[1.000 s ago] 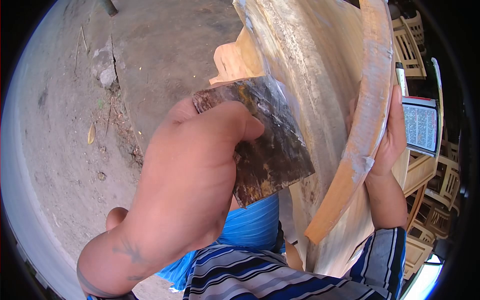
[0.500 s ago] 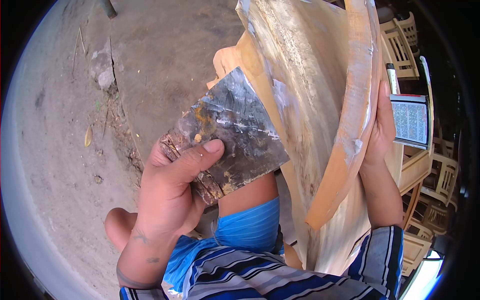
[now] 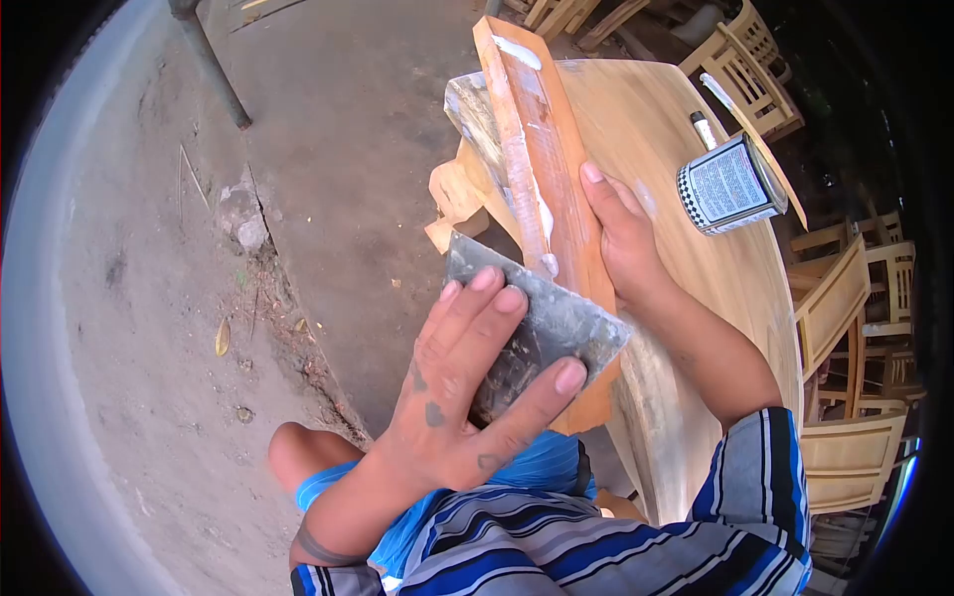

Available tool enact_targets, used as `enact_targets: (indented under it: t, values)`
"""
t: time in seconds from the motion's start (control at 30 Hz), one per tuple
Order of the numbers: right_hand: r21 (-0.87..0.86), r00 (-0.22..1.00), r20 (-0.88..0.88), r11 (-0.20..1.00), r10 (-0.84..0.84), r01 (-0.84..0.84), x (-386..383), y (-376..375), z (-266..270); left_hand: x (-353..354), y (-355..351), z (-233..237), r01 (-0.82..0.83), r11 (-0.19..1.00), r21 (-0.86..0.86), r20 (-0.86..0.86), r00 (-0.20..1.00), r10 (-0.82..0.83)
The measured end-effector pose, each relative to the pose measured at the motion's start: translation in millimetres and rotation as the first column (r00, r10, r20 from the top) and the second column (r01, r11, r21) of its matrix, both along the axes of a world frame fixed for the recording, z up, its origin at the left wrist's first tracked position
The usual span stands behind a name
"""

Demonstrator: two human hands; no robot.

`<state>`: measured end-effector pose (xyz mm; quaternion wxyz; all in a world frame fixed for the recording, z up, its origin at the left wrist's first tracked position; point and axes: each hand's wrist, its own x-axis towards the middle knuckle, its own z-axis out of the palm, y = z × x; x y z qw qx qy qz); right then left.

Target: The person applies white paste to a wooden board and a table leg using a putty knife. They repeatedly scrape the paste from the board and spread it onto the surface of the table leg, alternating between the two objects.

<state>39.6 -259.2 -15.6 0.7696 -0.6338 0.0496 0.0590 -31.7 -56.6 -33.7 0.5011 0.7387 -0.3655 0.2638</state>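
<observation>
My left hand [image 3: 447,397] grips a wide, flat metal scraper [image 3: 556,318], dark and smeared, with fingers and thumb spread over its face. The scraper's edge lies at the lower part of a reddish-brown wooden piece [image 3: 566,169]. White putty [image 3: 545,214] streaks that piece's edge and upper end. My right hand [image 3: 626,233] holds the wooden piece from its right side, thumb along the near face. The piece slants up and away over a pale wooden tabletop [image 3: 686,308].
On the tabletop stands a labelled tin [image 3: 730,184], with a putty-smeared flat stick [image 3: 755,144] at its rim and a black-capped item [image 3: 703,129] behind. Wooden chairs [image 3: 855,457] crowd the right side. A metal pole [image 3: 214,65] stands on the concrete floor at upper left.
The wooden piece has turned, showing its putty-streaked face. My left hand has rolled palm-down and brought the scraper right, against the piece. The tin now shows more fully.
</observation>
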Motion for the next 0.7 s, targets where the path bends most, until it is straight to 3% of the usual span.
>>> enact_targets:
  t: [0.03, 0.1, 0.17, 0.27, 0.37, 0.47, 0.5, 0.53, 0.63, 0.7]
  values:
    - [0.01, 1.0, 0.003, 1.0, -0.004, 0.004, -2, 6, 5, -2, -2, -15, 0.009, 0.998, 0.058, 0.101, 0.995, -0.015]
    - [-0.051, 1.0, 0.01, 0.999, -0.011, 0.012, -9, 7, 9, 10, 14, -56, 0.096, 0.975, 0.201, 0.066, 0.992, -0.111]
    - [-0.186, 0.999, 0.04, 0.982, 0.0, 0.007, -4, -9, 13, 27, 41, -89, -0.014, 0.854, 0.521, -0.079, 0.995, 0.064]
    - [-0.148, 0.981, 0.086, 0.972, -0.172, 0.183, 4, -20, 30, 34, 53, -99, 0.091, 0.967, 0.239, -0.461, 0.887, 0.031]
    - [-0.215, 0.94, 0.157, 0.919, -0.302, 0.331, 23, -47, 11, 54, 24, -92, 0.109, 0.994, -0.01, -0.483, 0.87, -0.1]
    - [-0.237, 0.918, 0.087, 0.887, -0.387, 0.397, 32, -64, -17, 88, -16, -119, 0.134, 0.955, -0.265, -0.469, 0.848, -0.249]
    - [-0.223, 0.91, 0.075, 0.882, -0.409, 0.415, 34, -71, -23, 93, -20, -123, 0.144, 0.952, -0.272, -0.434, 0.864, -0.254]
    - [-0.29, 0.98, 0.072, 0.936, -0.186, 0.199, 32, -83, -20, 97, -23, -125, 0.154, 0.948, -0.277, -0.402, 0.878, -0.26]
    - [-0.329, 0.931, 0.158, 0.871, -0.329, 0.364, 32, -66, -23, 105, -25, -133, 0.181, 0.936, -0.301, -0.374, 0.881, -0.291]
    - [-0.376, 0.94, 0.171, 0.862, -0.296, 0.34, 30, -65, -22, 109, -29, -139, 0.186, 0.936, -0.3, -0.354, 0.889, -0.29]
